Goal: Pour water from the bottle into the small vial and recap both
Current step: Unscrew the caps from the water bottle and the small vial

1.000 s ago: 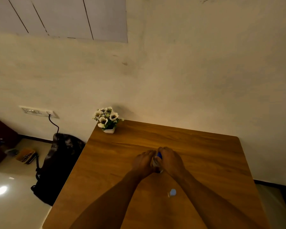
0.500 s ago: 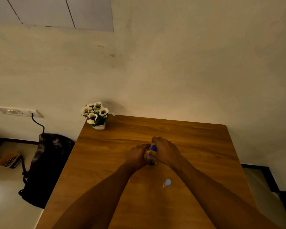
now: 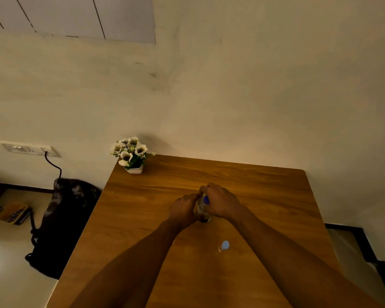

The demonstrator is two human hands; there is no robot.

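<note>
A clear water bottle stands upright in the middle of the wooden table, mostly hidden between my hands. My left hand grips its body from the left. My right hand curls over its top, fingers around the blue cap. The small vial, with a pale cap, stands upright on the table nearer to me, between my forearms and apart from both hands.
A small white pot of white flowers sits at the table's far left corner against the wall. A dark bag leans on the floor left of the table, below a wall socket with a cable.
Both hands stay on the bottle; my right hand's fingers have shifted slightly around the cap. The view has swung a little from head movement. The vial has not moved.
</note>
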